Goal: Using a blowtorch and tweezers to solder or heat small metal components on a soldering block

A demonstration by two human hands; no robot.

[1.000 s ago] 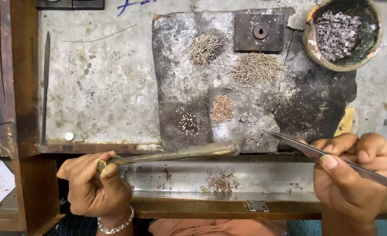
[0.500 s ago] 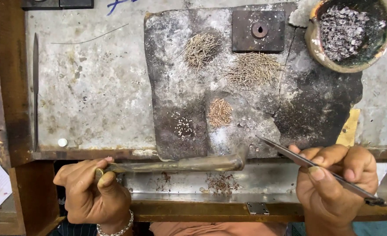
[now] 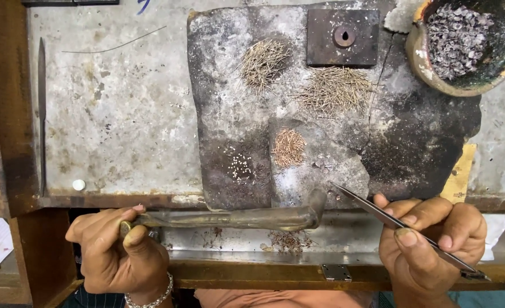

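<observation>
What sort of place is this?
Probably a small jeweller's or metalworker's bench: a scorched slab holds heaps of fine wire bits, the left hand grips a bent metal pipe, and the right hand holds tweezers.

From my remote seat I see two bare hands, the left hand (image 3: 112, 251) and the right hand (image 3: 429, 245), with no gloves and no rings that I can make out. My left wrist wears a thin silver-coloured beaded chain bracelet (image 3: 149, 298), and below it a strip of dark, finely striped cloth (image 3: 92, 299) shows at the bottom edge. The fingernails are short and unpainted, and between the wrists lies a band of salmon-pink fabric (image 3: 275, 298), apparently clothing.
</observation>
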